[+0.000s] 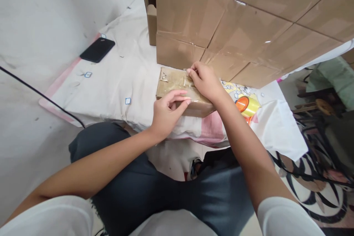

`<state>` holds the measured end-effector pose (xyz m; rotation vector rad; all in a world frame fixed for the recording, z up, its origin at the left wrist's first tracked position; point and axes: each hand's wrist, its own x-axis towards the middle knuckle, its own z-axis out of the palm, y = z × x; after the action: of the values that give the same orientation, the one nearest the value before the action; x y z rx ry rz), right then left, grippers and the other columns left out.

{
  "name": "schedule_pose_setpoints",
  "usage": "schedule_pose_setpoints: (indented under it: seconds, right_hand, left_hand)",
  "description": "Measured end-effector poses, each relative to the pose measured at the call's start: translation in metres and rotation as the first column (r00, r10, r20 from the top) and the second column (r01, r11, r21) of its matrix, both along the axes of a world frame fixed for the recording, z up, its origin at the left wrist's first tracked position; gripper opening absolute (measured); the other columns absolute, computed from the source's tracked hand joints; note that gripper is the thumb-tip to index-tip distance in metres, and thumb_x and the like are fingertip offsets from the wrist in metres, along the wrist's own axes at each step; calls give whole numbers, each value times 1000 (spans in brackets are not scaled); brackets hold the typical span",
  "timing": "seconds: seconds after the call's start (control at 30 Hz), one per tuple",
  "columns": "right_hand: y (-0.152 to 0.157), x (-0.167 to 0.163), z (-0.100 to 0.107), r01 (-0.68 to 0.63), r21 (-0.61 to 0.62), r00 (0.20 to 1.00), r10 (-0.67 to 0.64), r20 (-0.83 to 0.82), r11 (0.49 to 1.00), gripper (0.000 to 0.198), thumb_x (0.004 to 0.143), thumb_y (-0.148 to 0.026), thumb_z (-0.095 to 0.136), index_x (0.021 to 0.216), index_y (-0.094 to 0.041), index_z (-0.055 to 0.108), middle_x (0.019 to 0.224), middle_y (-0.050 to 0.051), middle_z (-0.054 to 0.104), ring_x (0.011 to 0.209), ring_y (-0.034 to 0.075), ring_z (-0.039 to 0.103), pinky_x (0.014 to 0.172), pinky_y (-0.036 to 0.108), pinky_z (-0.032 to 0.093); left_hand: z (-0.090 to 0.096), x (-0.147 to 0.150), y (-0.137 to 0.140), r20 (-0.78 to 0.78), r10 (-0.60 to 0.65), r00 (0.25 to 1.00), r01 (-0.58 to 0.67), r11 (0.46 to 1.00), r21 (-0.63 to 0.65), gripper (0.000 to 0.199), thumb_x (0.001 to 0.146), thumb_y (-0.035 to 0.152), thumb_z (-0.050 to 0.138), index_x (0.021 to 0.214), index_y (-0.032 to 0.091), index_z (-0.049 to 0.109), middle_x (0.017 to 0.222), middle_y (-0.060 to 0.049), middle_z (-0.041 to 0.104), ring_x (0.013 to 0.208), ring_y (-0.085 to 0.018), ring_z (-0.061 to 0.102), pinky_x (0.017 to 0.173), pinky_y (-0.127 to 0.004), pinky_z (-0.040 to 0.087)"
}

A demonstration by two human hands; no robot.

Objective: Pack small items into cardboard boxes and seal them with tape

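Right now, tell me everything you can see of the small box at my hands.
The small box looks like brown cardboard, oblong, with shiny clear tape on its closed-looking top. It lies flat on the white cloth, one long side facing you, before the larger stack of boxes. Your right hand seems to pinch tape near the top's far edge; your left hand is by the near edge, contact unclear.

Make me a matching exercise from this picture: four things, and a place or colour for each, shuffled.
1. Phone
2. Tape roll
3. Small box
4. Stacked boxes

A. Yellow and orange
B. Under the right hand
C. Black
D. Just beyond the small box, on its far side

Pairs: 1-C, 2-A, 3-B, 4-D
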<state>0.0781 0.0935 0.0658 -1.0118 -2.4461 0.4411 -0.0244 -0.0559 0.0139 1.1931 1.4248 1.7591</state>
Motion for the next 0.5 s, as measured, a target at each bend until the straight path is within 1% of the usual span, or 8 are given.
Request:
schedule_pose_setpoints:
  seconds: [0.07, 0.17, 0.27, 0.37, 0.5]
  right_hand:
    - [0, 0, 0, 0, -13, 1000, 0, -9, 1000, 17, 98, -27, 48, 83, -20, 53, 87, 7, 65, 84, 20, 59, 82, 34, 43]
    - [0, 0, 0, 1, -26, 1000, -2, -11, 1000, 20, 99, -31, 47, 83, -21, 53, 89, 7, 65, 87, 22, 59, 85, 36, 44]
    - [-1, 0, -1, -7, -16, 1000, 7, -14, 1000, 23, 100, -34, 46, 82, -22, 52, 89, 8, 65, 89, 23, 59, 87, 38, 45]
    - [-1, 1, 0, -15, -6, 1000, 15, -26, 1000, 22, 101, -33, 46, 82, -22, 50, 89, 8, 65, 89, 23, 58, 87, 38, 46]
    - [-1, 2, 0, -21, -14, 999, 20, -35, 1000, 20, 100, -29, 46, 81, -22, 48, 90, 8, 65, 91, 23, 59, 89, 38, 45]
  left_hand:
    - [-2, 0, 0, 10, 6, 1000, -6, 1000, 7, 19, 82, 25, 76, 100, 20, 74, 87, -2, 79, 67, -11, 69, 51, -20, 44]
    - [-4, 0, 1, 70, 2, 998, -5, 999, 33, 15, 80, 26, 78, 94, 19, 75, 87, -3, 79, 78, -15, 74, 62, -22, 53]
    - [-3, 0, 2, 115, -9, 993, 4, 999, 40, 13, 78, 26, 80, 86, 18, 74, 84, -2, 78, 78, -14, 73, 70, -24, 57]
    - [0, 1, 2, 116, -8, 993, 6, 1000, 22, 13, 78, 26, 81, 84, 18, 73, 82, -2, 77, 76, -14, 72, 66, -23, 56]
    - [0, 3, 0, 116, 19, 993, -21, 1000, 17, 13, 78, 27, 81, 83, 19, 73, 80, -2, 76, 67, -11, 67, 53, -20, 48]
